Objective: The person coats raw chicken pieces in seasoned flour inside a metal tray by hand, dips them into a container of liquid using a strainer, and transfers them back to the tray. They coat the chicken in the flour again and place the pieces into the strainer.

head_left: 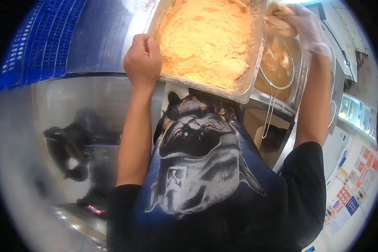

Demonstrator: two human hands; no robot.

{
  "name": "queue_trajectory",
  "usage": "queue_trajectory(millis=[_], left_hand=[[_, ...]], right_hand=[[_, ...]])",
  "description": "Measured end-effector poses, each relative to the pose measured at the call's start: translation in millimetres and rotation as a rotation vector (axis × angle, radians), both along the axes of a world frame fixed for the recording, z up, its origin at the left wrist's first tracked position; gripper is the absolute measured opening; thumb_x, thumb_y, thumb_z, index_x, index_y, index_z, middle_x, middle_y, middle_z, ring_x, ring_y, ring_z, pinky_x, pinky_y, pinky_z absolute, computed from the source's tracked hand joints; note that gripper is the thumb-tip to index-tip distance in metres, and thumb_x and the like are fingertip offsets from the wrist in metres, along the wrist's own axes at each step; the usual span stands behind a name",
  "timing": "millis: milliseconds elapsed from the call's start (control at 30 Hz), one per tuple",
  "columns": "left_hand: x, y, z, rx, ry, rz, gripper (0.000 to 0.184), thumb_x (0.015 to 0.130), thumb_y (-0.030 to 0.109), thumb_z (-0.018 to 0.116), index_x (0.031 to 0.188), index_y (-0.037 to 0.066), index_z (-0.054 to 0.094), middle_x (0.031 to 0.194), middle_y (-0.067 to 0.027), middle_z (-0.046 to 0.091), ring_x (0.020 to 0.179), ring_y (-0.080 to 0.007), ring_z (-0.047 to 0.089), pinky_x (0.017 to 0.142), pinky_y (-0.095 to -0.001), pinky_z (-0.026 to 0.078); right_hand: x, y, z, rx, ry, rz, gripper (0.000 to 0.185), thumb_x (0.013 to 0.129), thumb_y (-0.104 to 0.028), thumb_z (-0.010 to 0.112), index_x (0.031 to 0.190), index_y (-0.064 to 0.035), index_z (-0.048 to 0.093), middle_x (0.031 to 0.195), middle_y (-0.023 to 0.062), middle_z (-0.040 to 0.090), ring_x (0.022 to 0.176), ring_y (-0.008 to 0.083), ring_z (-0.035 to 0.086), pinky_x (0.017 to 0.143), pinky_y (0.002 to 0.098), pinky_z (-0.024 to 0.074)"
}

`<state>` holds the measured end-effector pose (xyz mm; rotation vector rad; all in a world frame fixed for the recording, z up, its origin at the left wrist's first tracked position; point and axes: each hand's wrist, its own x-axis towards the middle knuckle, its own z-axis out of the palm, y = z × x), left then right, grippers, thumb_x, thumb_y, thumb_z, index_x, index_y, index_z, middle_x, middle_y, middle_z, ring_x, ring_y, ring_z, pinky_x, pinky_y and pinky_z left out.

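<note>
My left hand point(143, 59), bare, is closed in a fist at the left rim of a large metal tray point(251, 90). Nothing shows between its fingers. Pale orange breading flour point(201, 42) fills the tray in an uneven layer. At the upper right, my right hand point(304, 27) wears a clear plastic glove and is closed around chicken pieces point(279, 25). It is above a pan of cloudy brown liquid point(287, 93), near the tray's right side. In the pan sits a round wire strainer point(271, 111) with more chicken pieces point(277, 56) in it; its handle hangs over the front edge.
A blue plastic basket point(50, 42) stands at the upper left on the steel counter point(101, 42). Below the pan, an opening point(269, 134) shows in the counter front. Papers point(357, 180) are on the wall at the right.
</note>
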<state>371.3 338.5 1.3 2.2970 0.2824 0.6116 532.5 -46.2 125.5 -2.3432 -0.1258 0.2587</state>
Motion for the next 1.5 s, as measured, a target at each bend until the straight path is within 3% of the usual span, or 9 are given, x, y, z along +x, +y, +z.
queue_trajectory(millis=[100,233,533,833,900,1200,1333,1400,1500], left_hand=[[2,3,-6,0.015,-0.038,-0.011,0.018,0.099,0.021,0.064,0.098,0.004,0.07,0.073,-0.0122,0.069,0.064,-0.0235,0.068,0.063,-0.0383,0.052],[2,1,-7,0.034,-0.023,-0.019,0.015,0.099,0.02,0.061,0.096,0.007,0.068,0.074,-0.0118,0.07,0.068,-0.0335,0.069,0.064,-0.0455,0.052],[2,3,-5,0.024,-0.034,-0.024,0.015,0.098,0.018,0.064,0.098,0.004,0.07,0.075,-0.0123,0.069,0.065,-0.0254,0.068,0.064,-0.0397,0.052],[3,4,-10,0.056,-0.06,0.007,0.015,0.099,0.02,0.064,0.098,0.006,0.07,0.075,-0.0136,0.069,0.066,-0.0309,0.069,0.064,-0.0412,0.053],[3,4,-12,0.057,-0.064,0.001,0.016,0.1,0.022,0.064,0.098,0.007,0.07,0.075,-0.0132,0.07,0.066,-0.0321,0.069,0.063,-0.0422,0.053],[3,2,-8,0.058,-0.082,0.024,0.013,0.098,0.019,0.062,0.095,0.008,0.068,0.073,-0.0123,0.069,0.068,-0.0344,0.069,0.063,-0.0453,0.054],[3,0,-6,0.064,-0.109,0.037,0.011,0.096,0.017,0.061,0.093,0.009,0.067,0.071,-0.0124,0.069,0.067,-0.0349,0.068,0.062,-0.0467,0.054],[3,0,-6,0.066,-0.098,0.041,0.011,0.096,0.018,0.061,0.093,0.009,0.067,0.072,-0.0123,0.069,0.067,-0.0346,0.068,0.062,-0.0466,0.054],[1,1,-5,0.069,-0.061,0.042,0.013,0.098,0.02,0.062,0.095,0.009,0.068,0.074,-0.0119,0.07,0.069,-0.034,0.069,0.063,-0.0453,0.053]], right_hand=[[-22,-43,6,0.02,0.056,-0.035,0.022,0.095,-0.012,0.071,0.116,-0.0039,0.074,0.104,0.0061,0.074,0.091,0.0111,0.068,0.08,0.0257,0.0551],[-77,-44,-25,0.14,0.193,-0.391,0.012,0.094,-0.009,0.072,0.104,-0.0037,0.076,0.094,0.0089,0.074,0.079,0.0127,0.072,0.073,0.0283,0.0572],[-87,-50,-71,-0.76,0.18,-0.418,0.034,0.091,-0.018,0.068,0.122,-0.0037,0.072,0.115,0.019,0.075,0.111,0.0378,0.07,0.098,0.0412,0.0528],[-17,86,-86,0.178,0.12,-0.236,0.039,0.09,-0.027,0.072,0.116,0.0013,0.074,0.114,0.02,0.076,0.101,0.0275,0.071,0.089,0.0402,0.0529],[-13,122,-86,-0.727,-0.029,0.47,0.027,0.091,-0.022,0.069,0.103,0.0008,0.076,0.102,0.0253,0.075,0.093,0.033,0.074,0.082,0.0419,0.0556],[-31,146,-124,-1.107,-0.015,1.021,0.024,0.081,-0.001,0.064,0.1,-0.0017,0.078,0.106,0.0271,0.072,0.1,0.0408,0.072,0.081,0.0445,0.0591],[-49,172,-115,-0.997,0.078,0.972,0.033,0.086,-0.011,0.071,0.117,0.0001,0.071,0.114,0.0284,0.071,0.105,0.0404,0.071,0.087,0.0437,0.0578],[-56,180,-121,-0.491,0.208,0.2,0.044,0.086,-0.02,0.076,0.124,0.0019,0.066,0.12,0.0298,0.07,0.108,0.0397,0.071,0.093,0.0454,0.0564],[-54,193,-134,-0.246,0.102,0.189,0.05,0.087,-0.027,0.078,0.125,0.0027,0.066,0.12,0.0316,0.069,0.109,0.0398,0.071,0.098,0.0462,0.0546]])
